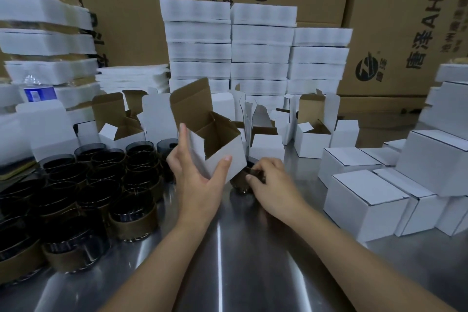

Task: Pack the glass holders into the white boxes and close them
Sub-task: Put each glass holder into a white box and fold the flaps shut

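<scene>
The left hand grips the open white box tilted, seemingly so the right hand, fingers curled round a glass holder at the box's 4 o'clock, can load it.

A shiny metal surface carries tall foam stacks at its far edge. Just in front of the stacks stands a row of open white boxes. Nearer and left of the stacks, dark glass holders crowd together. One lone glass holder stands well before the stacks. Right of the stacks sit closed white boxes, touching.
</scene>
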Action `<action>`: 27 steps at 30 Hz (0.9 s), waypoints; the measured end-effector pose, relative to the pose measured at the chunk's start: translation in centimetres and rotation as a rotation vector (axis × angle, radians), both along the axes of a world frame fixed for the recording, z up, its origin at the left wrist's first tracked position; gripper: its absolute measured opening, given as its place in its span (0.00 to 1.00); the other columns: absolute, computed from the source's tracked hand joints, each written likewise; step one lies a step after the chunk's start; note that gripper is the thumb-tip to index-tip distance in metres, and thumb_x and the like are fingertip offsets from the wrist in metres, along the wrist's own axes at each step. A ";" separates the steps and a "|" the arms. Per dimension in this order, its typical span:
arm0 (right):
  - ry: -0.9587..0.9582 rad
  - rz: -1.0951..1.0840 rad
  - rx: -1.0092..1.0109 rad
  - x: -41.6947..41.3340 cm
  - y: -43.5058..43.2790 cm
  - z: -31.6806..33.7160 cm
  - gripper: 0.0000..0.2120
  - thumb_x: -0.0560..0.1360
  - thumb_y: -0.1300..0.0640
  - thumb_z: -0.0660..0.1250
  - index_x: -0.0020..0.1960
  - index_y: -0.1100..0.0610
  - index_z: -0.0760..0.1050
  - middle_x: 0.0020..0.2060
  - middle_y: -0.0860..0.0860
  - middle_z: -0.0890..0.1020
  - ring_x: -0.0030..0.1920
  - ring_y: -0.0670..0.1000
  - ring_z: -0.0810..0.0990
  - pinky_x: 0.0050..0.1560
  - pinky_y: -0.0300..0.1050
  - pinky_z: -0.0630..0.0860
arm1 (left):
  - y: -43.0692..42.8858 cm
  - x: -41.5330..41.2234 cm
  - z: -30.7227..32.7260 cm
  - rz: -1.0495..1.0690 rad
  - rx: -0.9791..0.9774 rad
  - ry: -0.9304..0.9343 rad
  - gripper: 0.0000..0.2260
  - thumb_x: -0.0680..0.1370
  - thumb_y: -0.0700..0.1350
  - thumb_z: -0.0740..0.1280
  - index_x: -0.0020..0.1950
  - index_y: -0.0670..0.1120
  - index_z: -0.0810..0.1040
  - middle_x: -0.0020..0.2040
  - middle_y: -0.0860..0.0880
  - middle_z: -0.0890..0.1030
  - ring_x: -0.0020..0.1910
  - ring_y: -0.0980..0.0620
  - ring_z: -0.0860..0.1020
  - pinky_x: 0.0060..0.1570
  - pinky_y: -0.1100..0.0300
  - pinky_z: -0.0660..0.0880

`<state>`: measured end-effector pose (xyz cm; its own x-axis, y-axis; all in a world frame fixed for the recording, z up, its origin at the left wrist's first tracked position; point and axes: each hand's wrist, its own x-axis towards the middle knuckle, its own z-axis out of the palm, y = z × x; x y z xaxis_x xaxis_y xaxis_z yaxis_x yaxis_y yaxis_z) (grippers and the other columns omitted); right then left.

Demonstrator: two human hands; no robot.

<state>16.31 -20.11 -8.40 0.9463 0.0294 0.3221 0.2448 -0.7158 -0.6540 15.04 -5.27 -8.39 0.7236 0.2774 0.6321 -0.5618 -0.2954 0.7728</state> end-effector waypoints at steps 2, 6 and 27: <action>-0.019 -0.052 0.067 -0.1 -0.7 0.6 0.05 0.78 0.52 0.64 0.44 0.47 0.70 0.56 0.44 0.66 0.44 0.40 0.69 0.44 0.27 0.63 | 0.1 -0.2 0.3 -0.035 -0.036 0.056 0.38 0.70 0.58 0.72 0.61 0.83 0.46 0.61 0.61 0.56 0.66 0.54 0.68 0.65 0.51 0.69; -0.178 -0.203 0.051 -0.4 -1.7 2.0 0.03 0.77 0.51 0.64 0.47 0.49 0.70 0.53 0.41 0.65 0.45 0.46 0.71 0.46 0.40 0.65 | 0.2 0.2 0.3 -0.055 -0.096 0.099 0.36 0.70 0.54 0.74 0.58 0.83 0.51 0.66 0.55 0.58 0.67 0.45 0.70 0.66 0.45 0.70; -0.685 -0.051 -0.018 -3.8 0.4 3.4 0.10 0.73 0.53 0.66 0.52 0.57 0.78 0.53 0.49 0.77 0.50 0.50 0.78 0.43 0.43 0.75 | -0.2 0.1 -0.8 -0.289 0.185 0.275 0.38 0.60 0.60 0.78 0.63 0.72 0.60 0.61 0.62 0.72 0.59 0.62 0.73 0.50 0.65 0.71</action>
<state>12.51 -19.74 -4.99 0.5297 0.0017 0.8482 0.5648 -0.7468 -0.3512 15.15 -5.45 -9.18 0.9030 -0.0610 0.4253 -0.4227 -0.3034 0.8540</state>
